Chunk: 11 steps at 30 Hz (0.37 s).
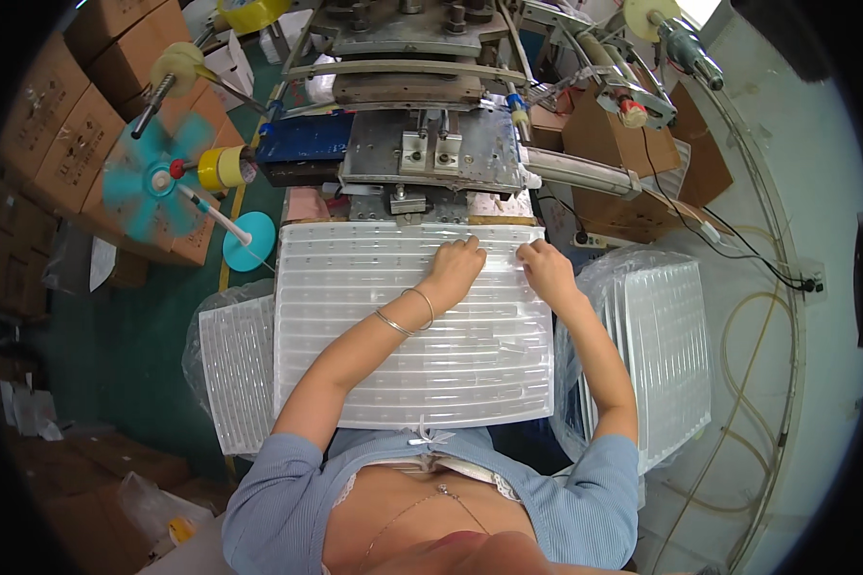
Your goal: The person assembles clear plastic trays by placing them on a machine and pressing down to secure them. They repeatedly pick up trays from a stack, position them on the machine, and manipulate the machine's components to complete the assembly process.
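Observation:
A wide white ribbed tray [403,369] lies in front of me, lined with rows of clear plastic strips or tubes. My left hand [458,265] rests over its far part, right of the middle, with the fingers curled down and closed. Whatever is between those fingertips is hidden. Close to the tray's far right edge, my right hand [548,272] is closed in a pinch over the end of the rows; I cannot make out what it grips. A small loose clear piece [511,347] lies across the rows nearer to me.
Just beyond the tray stands a metal press-like machine [374,149]. Stacked white trays in plastic wrap [666,355] stand at the right, and another wrapped tray [240,369] at the left. A turquoise fan [158,177], tape rolls and cardboard boxes [77,144] are farther left.

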### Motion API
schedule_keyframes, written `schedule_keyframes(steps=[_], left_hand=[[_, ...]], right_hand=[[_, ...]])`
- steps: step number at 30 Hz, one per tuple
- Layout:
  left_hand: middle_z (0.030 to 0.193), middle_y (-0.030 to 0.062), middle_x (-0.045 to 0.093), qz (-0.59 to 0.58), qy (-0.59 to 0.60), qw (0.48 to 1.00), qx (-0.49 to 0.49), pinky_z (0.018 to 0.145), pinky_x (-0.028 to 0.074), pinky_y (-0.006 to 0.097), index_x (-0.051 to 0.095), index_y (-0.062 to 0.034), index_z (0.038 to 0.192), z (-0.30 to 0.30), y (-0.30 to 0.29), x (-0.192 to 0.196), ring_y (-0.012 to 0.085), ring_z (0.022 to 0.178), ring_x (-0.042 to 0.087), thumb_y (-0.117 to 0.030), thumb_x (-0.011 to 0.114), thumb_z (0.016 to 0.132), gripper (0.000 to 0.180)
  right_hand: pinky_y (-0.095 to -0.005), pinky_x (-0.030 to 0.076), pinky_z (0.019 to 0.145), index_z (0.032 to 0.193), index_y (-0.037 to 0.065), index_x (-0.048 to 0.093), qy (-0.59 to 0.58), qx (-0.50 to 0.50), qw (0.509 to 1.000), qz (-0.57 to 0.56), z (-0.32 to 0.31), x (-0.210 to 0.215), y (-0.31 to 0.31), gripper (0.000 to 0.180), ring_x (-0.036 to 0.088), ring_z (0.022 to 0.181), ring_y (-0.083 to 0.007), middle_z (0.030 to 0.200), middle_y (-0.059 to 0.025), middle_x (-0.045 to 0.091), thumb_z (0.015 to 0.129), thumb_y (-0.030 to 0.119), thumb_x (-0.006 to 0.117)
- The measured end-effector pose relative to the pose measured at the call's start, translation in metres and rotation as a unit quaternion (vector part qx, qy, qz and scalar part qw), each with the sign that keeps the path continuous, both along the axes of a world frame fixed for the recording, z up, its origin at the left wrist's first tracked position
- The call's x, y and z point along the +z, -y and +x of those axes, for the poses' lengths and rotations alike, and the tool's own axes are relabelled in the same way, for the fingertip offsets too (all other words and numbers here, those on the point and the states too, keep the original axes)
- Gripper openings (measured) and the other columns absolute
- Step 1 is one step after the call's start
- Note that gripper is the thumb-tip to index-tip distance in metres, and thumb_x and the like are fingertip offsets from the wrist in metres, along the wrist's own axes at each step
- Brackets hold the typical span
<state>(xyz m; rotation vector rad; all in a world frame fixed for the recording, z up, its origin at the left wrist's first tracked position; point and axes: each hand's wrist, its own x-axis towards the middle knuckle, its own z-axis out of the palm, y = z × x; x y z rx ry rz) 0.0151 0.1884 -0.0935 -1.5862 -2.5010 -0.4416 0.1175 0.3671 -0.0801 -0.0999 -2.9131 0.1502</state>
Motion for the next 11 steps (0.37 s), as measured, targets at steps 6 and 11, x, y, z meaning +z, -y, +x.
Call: schedule_keyframes(steps=[6,11], left_hand=[[0.086,0.0101,0.057,0.187,0.061,0.98,0.028,0.064,0.05,0.037,0.063,-0.007,0.089,-0.016,0.019,0.007,0.0268,0.076,0.06,-0.005,0.06,0.074,0.015],[0.095,0.0101,0.059,0.293,0.121,0.939,0.131,0.072,0.05,0.035,0.064,-0.0083,0.097,-0.037,0.059,0.037,0.0281,0.086,0.06,-0.005,0.058,0.081,0.017]], right_hand=[[-0.0394,0.048,0.063,0.096,0.008,0.051,-0.127,-0.045,0.966,-0.22,-0.022,0.035,0.01,0.025,0.059,0.072,-0.0289,0.089,-0.0117,0.053,0.073,0.011,0.061],[-0.0351,0.048,0.072,0.102,0.007,0.045,-0.071,-0.09,0.896,-0.43,-0.047,0.039,0.014,0.029,0.062,0.088,-0.0266,0.105,-0.0169,0.058,0.081,0.018,0.061]])
